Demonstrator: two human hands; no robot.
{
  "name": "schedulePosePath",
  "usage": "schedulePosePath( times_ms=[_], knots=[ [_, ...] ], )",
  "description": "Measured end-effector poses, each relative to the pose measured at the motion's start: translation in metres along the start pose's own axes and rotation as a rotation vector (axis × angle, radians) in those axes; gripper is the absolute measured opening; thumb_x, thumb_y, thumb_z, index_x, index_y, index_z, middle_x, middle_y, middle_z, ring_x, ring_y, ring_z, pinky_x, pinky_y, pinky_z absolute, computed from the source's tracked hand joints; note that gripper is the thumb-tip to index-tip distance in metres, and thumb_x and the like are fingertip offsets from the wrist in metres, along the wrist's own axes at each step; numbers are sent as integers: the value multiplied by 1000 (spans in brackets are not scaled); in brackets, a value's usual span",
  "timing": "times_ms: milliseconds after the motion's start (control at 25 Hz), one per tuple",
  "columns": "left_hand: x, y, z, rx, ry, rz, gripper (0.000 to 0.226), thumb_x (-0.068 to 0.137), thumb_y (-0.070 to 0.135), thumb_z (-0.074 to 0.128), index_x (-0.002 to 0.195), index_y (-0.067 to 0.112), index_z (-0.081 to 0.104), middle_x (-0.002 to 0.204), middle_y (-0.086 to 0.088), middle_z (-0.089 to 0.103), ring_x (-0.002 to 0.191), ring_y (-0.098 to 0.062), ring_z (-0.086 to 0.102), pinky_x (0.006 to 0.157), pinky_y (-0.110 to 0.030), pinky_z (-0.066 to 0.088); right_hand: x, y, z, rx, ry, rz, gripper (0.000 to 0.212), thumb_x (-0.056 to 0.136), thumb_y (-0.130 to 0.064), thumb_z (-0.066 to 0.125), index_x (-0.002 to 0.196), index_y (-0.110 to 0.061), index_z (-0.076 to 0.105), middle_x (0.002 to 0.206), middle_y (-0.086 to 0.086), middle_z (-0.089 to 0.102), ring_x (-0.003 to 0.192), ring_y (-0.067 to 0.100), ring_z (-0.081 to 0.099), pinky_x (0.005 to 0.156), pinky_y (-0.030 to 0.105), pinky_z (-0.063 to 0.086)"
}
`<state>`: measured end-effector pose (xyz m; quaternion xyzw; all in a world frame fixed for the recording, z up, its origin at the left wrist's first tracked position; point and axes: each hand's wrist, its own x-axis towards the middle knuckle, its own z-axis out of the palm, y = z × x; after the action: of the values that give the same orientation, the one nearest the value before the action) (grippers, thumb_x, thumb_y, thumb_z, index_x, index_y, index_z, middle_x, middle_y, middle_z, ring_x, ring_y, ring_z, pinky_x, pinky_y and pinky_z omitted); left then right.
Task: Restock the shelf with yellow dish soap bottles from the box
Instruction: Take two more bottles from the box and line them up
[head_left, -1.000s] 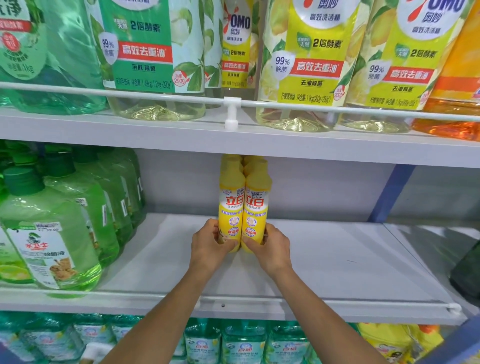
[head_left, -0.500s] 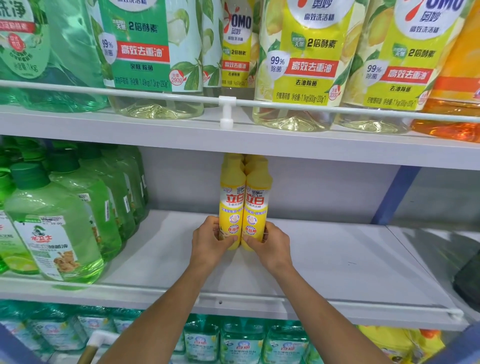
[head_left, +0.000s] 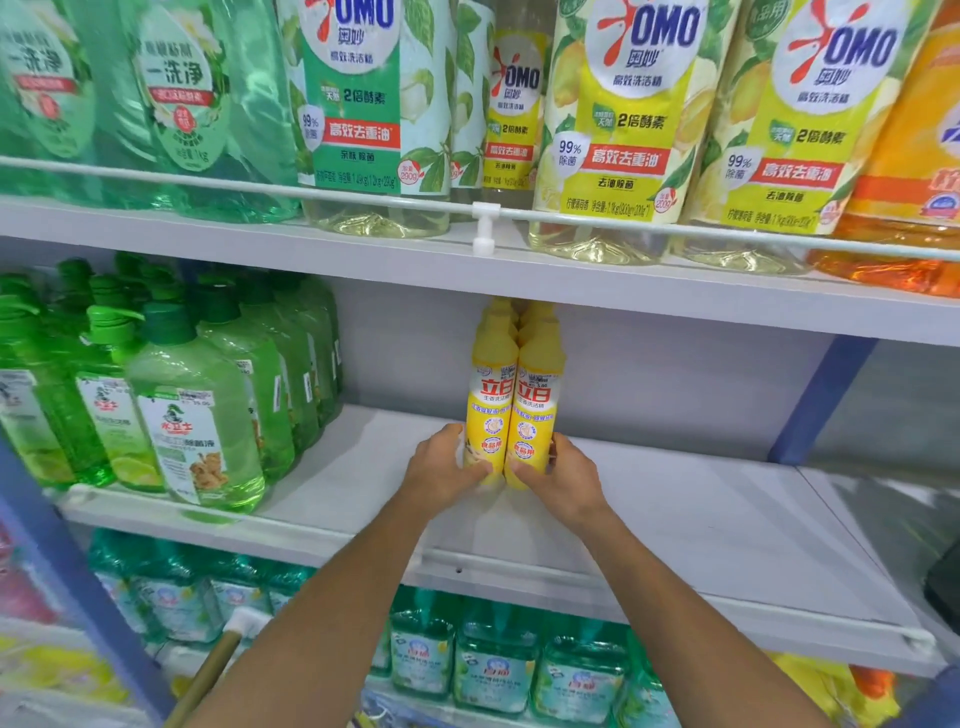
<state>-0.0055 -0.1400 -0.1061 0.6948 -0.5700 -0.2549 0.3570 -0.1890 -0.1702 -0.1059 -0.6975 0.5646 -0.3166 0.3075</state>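
Two slim yellow dish soap bottles stand upright side by side on the white middle shelf (head_left: 701, 525). My left hand (head_left: 441, 467) is wrapped round the base of the left yellow bottle (head_left: 491, 395). My right hand (head_left: 558, 475) grips the base of the right yellow bottle (head_left: 537, 400). The two bottles touch each other. More yellow caps show directly behind them, toward the shelf's back wall. The box is out of view.
Green dish soap bottles (head_left: 192, 410) fill the left part of the same shelf. The shelf above carries large OMO bottles (head_left: 618, 124) behind a white rail (head_left: 485, 218). Teal bottles (head_left: 493, 670) line the shelf below. A blue upright (head_left: 821, 400) stands at right.
Both hands stay on the two yellow bottles, which sit a touch further back on the shelf. The view has shifted slightly, showing more of the green bottles at left.
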Motion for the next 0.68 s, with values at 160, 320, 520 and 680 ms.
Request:
schedulePosePath(
  times_ms=[160,320,520,680],
  knots=[
    [-31,9,-26,376,-144,131,62,89,51,65,139,20,47,137,-8,57,126,-27,52,101,-40,45,-27,-8,-25,-278,-68,-64,54,90,-53,66,132,-20,57,135,7,61,124,25,56,100,36,45],
    [-87,24,-43,786,-212,289,73,90,63,53,145,19,38,138,-12,50,127,-32,47,100,-46,44,-79,-31,-41,-568,-153,-102,69,90,-66,54,144,-22,45,146,11,48,137,31,42,109,44,42],
    [-177,20,-60,918,-214,412,76,91,70,43,145,17,37,138,-12,48,126,-32,47,102,-46,43,-180,-64,-48,-809,-174,-198,81,94,-67,47,156,-16,32,161,10,32,148,30,27,118,44,32],
    [-247,-2,-53,875,-226,437,75,91,70,45,141,15,41,134,-12,51,123,-32,50,98,-47,45,-260,-59,-41,-844,-181,-191,83,95,-68,46,157,-15,30,161,11,32,148,30,28,118,45,32]
  ],
)
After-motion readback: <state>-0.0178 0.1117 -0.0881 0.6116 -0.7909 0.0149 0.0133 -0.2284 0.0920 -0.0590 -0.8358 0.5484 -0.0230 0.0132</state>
